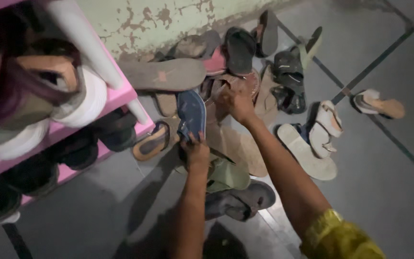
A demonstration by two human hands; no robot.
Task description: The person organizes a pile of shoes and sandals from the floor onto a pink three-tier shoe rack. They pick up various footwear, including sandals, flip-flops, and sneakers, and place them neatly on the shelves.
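Grey tiled floor (384, 192) beside a pink shoe rack (120, 98) holds a heap of worn sandals (245, 81). Just right of the rack, the left hand (196, 152) pinches the heel of a blue fabric shoe (191, 114), while the right hand (235, 103), fingers curled, grips a brown leather sandal (226, 88) farther from the rack.

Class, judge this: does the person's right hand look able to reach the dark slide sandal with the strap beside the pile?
Probably yes: the right hand is near the dark slide sandal, with nothing visibly between them.
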